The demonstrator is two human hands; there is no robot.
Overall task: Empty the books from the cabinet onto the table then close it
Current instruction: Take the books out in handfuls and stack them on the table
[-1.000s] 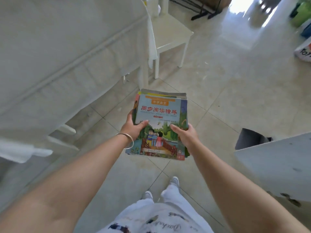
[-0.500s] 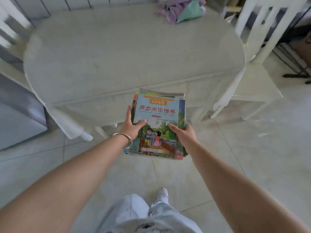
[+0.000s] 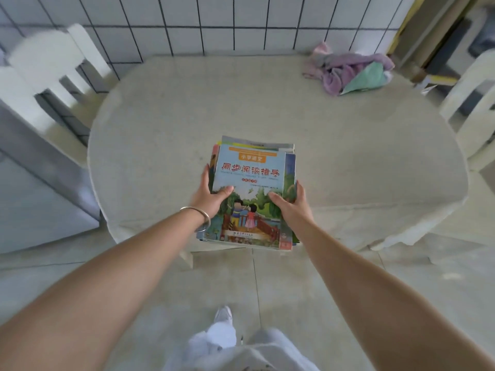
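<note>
A stack of books (image 3: 251,167) with a light-blue illustrated cover on top is held in front of me, its far half over the near edge of the round table (image 3: 348,145). My left hand (image 3: 210,195) grips the stack's left side, thumb on the cover, fingers underneath. On the other side my right hand (image 3: 290,203) grips the right edge the same way. The table wears a pale cloth. The cabinet is out of view.
A bundle of purple and green cloth (image 3: 351,70) lies at the table's far right. White chairs stand at the left (image 3: 45,68) and right (image 3: 471,103). A tiled wall (image 3: 214,25) runs behind the table. A grey-white unit (image 3: 32,188) stands at the left.
I have turned from the floor toward the table and come closer. The stack, held the same way in both hands, now reaches over the table's near edge.
</note>
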